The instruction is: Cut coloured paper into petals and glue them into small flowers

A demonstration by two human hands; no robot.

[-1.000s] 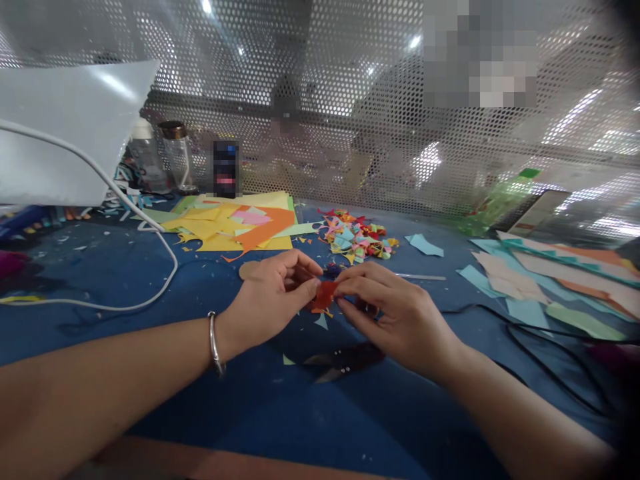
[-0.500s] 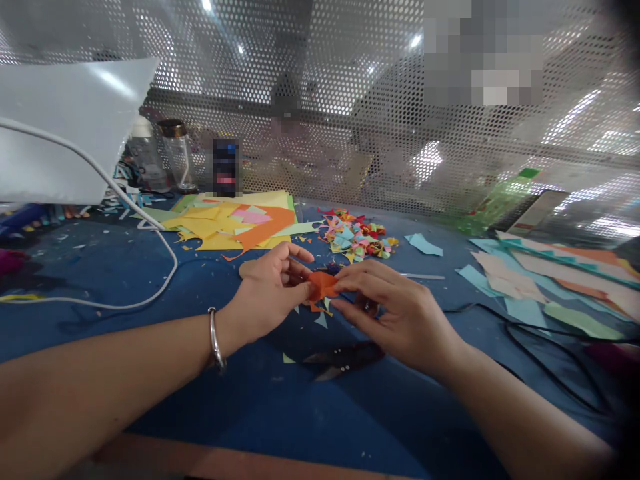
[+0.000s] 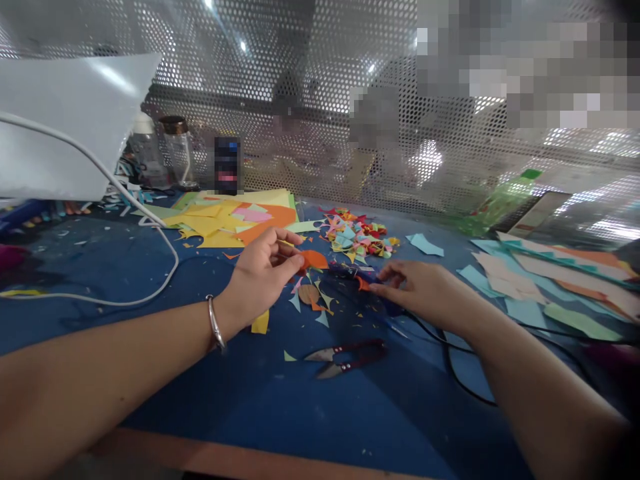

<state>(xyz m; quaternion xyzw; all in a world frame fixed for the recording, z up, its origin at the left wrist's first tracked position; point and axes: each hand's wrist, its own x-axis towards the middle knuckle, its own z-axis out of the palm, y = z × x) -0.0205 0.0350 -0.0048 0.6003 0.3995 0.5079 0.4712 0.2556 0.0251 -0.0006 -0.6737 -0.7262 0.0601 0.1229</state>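
Note:
My left hand (image 3: 267, 270) is closed, pinching a rounded orange paper piece (image 3: 315, 260) between thumb and fingers above the mat. My right hand (image 3: 407, 283) is closed around a dark blue glue gun (image 3: 353, 272) with an orange trigger (image 3: 363, 284); its nozzle end points left toward the paper. A clear glue stick (image 3: 397, 328) seems to stick out behind it, and a black cable (image 3: 435, 331) runs off to the right. Below the hands lie thread snips (image 3: 345, 357), blades spread and pointing left. A round wooden disc (image 3: 309, 294) rests among paper scraps between the hands.
Yellow and orange paper sheets (image 3: 215, 223) lie behind my left hand, with a heap of small coloured cuttings (image 3: 360, 233) beside them. Cut paper strips (image 3: 525, 280) spread at the right. A white cable (image 3: 170, 267) loops on the left. A perforated metal screen (image 3: 320, 133) stands behind.
My right hand has let go of the orange paper, moved right and taken hold of the glue gun. My left hand has shifted up and left with the paper. The black cable has moved.

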